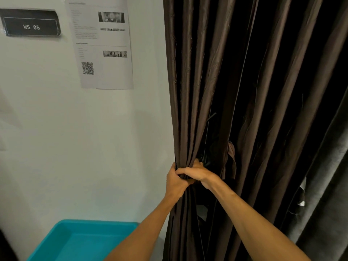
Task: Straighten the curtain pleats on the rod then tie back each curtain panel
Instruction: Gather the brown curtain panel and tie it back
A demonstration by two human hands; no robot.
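Left wall: black "WS 05" sign, white printed sheet with QR code, turquoise plastic tray below.

Your left hand grips the wall-side edge of the dark brown pleated curtain panel, fingers curled into the folds. Your right hand clamps over the same bunch, touching the left.

Folds gathered, no tie round them yet. A brown fabric strip hangs just right, likely the tie-back. Rod out of view; pleat work there can't be judged.

- bare left hand, rounded knuckles, wrist uncovered
- bare right hand, wrist creased where it joins the arm
- left forearm, sleeveless and smooth down to the lower edge
- right forearm, equally sleeveless, slim, faint muscle line along its length
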